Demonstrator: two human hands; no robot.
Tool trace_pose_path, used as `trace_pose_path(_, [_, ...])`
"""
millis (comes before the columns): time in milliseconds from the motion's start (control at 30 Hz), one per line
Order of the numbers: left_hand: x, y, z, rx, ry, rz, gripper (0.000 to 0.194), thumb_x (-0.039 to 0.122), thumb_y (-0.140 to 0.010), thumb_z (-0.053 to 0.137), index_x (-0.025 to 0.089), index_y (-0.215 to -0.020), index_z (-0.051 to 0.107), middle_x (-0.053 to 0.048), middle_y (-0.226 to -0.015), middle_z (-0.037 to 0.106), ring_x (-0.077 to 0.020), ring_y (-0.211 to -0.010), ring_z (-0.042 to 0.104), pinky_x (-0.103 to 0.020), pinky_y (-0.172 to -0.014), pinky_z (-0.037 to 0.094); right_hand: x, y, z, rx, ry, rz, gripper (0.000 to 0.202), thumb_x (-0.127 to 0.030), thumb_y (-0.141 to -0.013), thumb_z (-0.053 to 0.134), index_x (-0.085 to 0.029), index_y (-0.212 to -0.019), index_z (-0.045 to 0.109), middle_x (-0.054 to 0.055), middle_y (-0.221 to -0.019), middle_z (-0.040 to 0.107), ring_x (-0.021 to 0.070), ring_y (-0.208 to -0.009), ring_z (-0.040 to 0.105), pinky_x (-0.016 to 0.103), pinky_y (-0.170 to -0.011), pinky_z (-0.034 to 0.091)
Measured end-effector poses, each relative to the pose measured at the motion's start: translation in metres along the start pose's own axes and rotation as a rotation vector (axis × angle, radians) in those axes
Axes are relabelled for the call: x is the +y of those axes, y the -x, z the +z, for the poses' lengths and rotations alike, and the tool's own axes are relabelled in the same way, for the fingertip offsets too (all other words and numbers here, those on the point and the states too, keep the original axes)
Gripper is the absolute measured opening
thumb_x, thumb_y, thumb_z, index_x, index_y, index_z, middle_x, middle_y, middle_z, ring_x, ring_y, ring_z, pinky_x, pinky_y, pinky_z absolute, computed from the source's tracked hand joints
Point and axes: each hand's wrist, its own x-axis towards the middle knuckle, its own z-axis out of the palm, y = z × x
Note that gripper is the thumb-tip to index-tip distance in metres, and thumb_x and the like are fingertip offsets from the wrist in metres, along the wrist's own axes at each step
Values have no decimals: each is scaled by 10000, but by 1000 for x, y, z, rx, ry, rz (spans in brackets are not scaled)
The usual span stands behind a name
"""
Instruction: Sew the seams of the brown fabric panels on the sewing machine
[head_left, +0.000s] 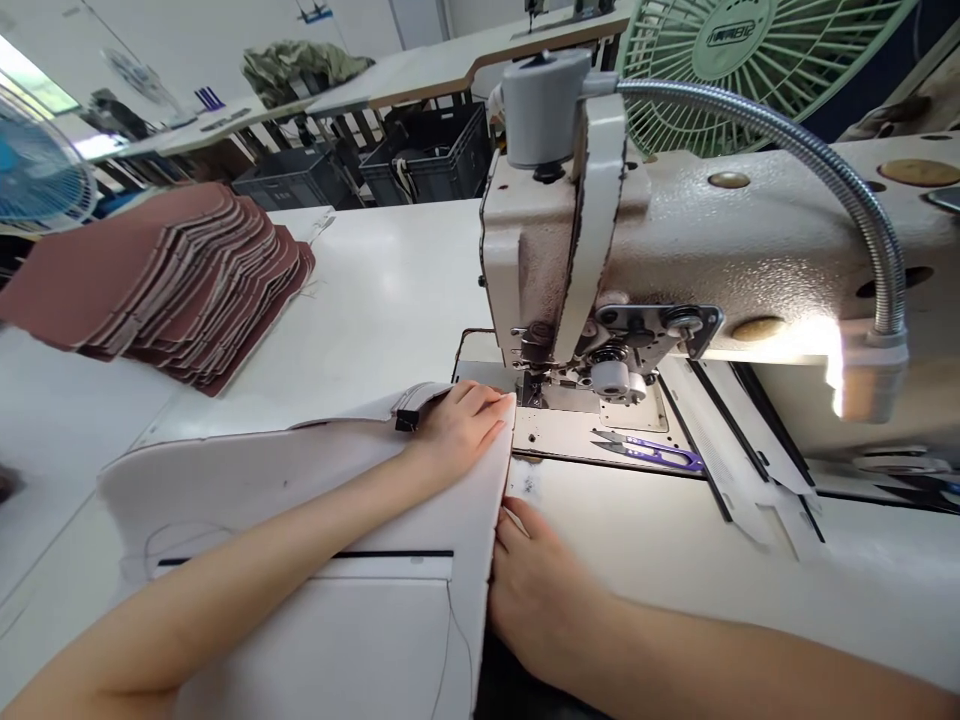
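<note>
A large white fabric panel [300,500] lies under my forearms, with its right edge running up toward the needle of the sewing machine [540,380]. My left hand [461,430] presses on the panel's upper right corner with its fingers together, gripping the edge just in front of the presser foot. Beside its wrist a small black clip [407,420] sits on a folded-up part of the panel. Lower down, my right hand [532,580] pinches the panel's right edge; its fingertips are partly hidden. Loose threads trail over the panel.
Purple thread snips [649,450] lie right of the needle, near white and black strips [739,450]. A stack of reddish-brown pieces [165,280] stands at the left. A lit lamp [870,370] hangs at the right, a green fan [735,60] behind. Grey crates [427,160] stand farther back.
</note>
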Motion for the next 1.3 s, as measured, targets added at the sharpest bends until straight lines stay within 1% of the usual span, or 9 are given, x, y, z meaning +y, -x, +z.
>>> trace_pose_path(133, [2,-9,7,-22,12,-23,287,180,-958,408,171,-1170,602,-88,-1062,626,-221,-1007,539,-380,-899,506,7,5,-3,-11,-9,20,277,-218,-766,629,-133,-1014,718,138,-897,701,319,-1001,517,492,-933,369])
trace_pose_path(300, [5,-23,15,-40,-26,-29,281,199,-959,417,190,-1161,612,-81,-1047,625,-225,-1027,541,-379,-910,496,17,12,-8,-69,31,15,230,-198,-758,630,-156,-964,725,121,-870,689,301,-954,510,455,-868,395])
trace_pose_path(467, [6,-27,19,-3,-41,1,272,203,-965,415,159,-1142,617,-88,-1022,629,-227,-1008,539,-367,-889,497,22,16,-2,-1,26,16,193,-161,-745,621,-168,-911,719,103,-857,677,284,-931,505,461,-897,363])
trace_pose_path(600, [7,-27,18,-12,-58,-9,253,204,-964,425,170,-1131,612,-77,-1003,628,-225,-1008,538,-358,-891,487,23,18,4,89,11,16,184,-157,-743,612,-171,-896,715,93,-839,675,281,-939,499,458,-908,353])
trace_pose_path(733, [8,-28,15,-7,-52,0,210,176,-949,443,146,-1070,614,-81,-978,627,-224,-989,537,-347,-876,485,23,19,6,139,12,18,159,-171,-746,601,-170,-854,718,89,-830,677,277,-902,501,452,-893,363])
trace_pose_path(1000, [6,-31,14,1,-59,3,165,185,-950,454,148,-954,614,-82,-945,624,-222,-969,541,-341,-863,480,25,17,5,136,3,29,163,-145,-740,601,-181,-848,717,76,-792,676,265,-906,510,444,-898,366])
trace_pose_path(1100, [6,-33,12,-31,-58,-15,189,190,-955,442,150,-933,625,-82,-949,630,-223,-979,541,-347,-863,484,26,17,5,121,30,40,170,-127,-745,594,-171,-856,716,81,-805,678,265,-919,514,451,-921,362])
trace_pose_path(1200, [8,-31,8,-57,-34,-19,198,186,-947,442,157,-948,638,-81,-984,640,-223,-1004,543,-354,-881,487,24,17,7,126,23,44,194,-132,-755,590,-163,-898,718,82,-818,681,268,-933,516,452,-934,365])
trace_pose_path(1300, [12,-26,3,-66,2,-9,216,193,-925,453,149,-1044,628,-92,-1072,637,-229,-1059,534,-373,-932,478,20,18,6,112,-1,47,218,-152,-752,600,-156,-935,718,83,-831,681,271,-943,518,446,-934,378])
